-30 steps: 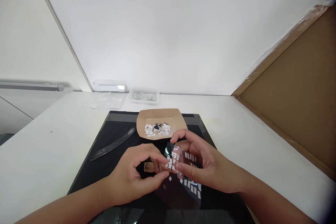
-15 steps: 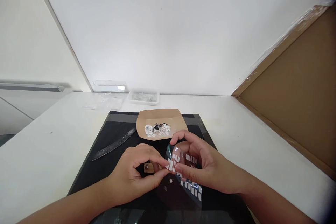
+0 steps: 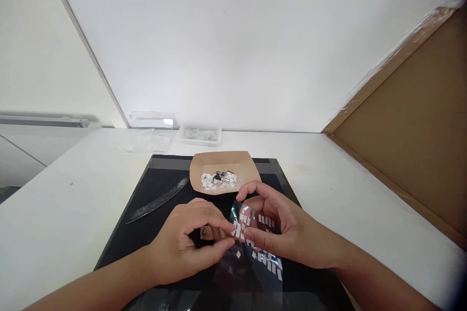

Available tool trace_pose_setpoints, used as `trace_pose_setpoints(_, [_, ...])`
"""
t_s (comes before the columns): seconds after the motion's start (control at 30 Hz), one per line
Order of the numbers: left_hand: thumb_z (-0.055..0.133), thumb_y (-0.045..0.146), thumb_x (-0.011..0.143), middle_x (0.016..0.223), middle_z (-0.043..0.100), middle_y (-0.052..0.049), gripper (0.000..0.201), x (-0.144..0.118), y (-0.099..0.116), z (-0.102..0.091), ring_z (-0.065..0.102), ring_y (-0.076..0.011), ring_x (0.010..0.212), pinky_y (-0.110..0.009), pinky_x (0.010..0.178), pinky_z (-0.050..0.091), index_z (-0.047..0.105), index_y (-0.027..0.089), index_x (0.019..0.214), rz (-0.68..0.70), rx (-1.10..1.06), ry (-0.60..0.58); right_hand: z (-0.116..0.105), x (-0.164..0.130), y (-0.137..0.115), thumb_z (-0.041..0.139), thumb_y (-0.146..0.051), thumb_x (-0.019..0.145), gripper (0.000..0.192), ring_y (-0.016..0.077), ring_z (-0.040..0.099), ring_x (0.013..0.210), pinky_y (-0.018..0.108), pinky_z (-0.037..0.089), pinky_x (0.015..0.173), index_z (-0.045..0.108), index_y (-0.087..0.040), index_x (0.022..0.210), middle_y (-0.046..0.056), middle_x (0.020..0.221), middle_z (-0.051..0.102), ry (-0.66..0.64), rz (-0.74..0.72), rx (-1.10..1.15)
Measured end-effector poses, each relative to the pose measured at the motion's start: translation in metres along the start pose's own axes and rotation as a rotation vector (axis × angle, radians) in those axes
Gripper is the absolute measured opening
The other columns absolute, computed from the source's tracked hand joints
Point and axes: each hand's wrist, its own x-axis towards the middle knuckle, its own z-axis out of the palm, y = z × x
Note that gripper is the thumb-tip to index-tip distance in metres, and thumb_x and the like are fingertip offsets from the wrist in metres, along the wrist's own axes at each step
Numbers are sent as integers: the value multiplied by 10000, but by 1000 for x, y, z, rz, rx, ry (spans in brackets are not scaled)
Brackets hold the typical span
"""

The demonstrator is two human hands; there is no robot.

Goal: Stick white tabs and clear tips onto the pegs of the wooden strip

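Note:
My right hand (image 3: 280,226) grips a clear plastic sheet (image 3: 262,279) bearing rows of small white rectangles. Its thumb presses on the front while the fingers curl behind, visible through the plastic. At the sheet's left side, my left hand (image 3: 195,243) brings thumb and forefinger together beside the white rectangles (image 3: 239,228). Anything between those two fingertips is too small to make out. Behind the left fingers lies a small brown piece (image 3: 207,233), partly hidden. A brown paper tray (image 3: 226,158) stands just beyond the hands, holding a pile of white scraps (image 3: 219,181) with some black bits.
Under everything lies a black mat (image 3: 160,175) on the white table (image 3: 317,170). A curved dark strip (image 3: 158,201) rests on its left part. At the back are a translucent box (image 3: 200,134) and clear plastic bags (image 3: 146,140). A brown panel (image 3: 408,131) stands at right.
The plastic sheet's lower part has shifted slightly right. The left thumb and forefinger have parted a little; both hands otherwise stay in place.

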Motion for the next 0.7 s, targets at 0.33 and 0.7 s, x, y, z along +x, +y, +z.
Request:
trace_pose_setpoints(0.33, [784,128,906,864,791,-77,109,-1,0,1,688,-140,715,-265,705,566,796,169,1006,-111,-90,9,2,0,-4,774,-368,966,455,112,594,725,256,441,642,441,-265,1259,-20,918,682,8,-16,-50])
trace_pose_setpoints(0.7, [761,205,940,831,758,-52,65,-5,0,3,653,-124,691,-248,684,545,781,168,990,-252,-104,-30,3,0,-3,746,-371,980,421,141,613,822,280,484,716,453,-267,1264,3,955,683,-5,-51,-48])
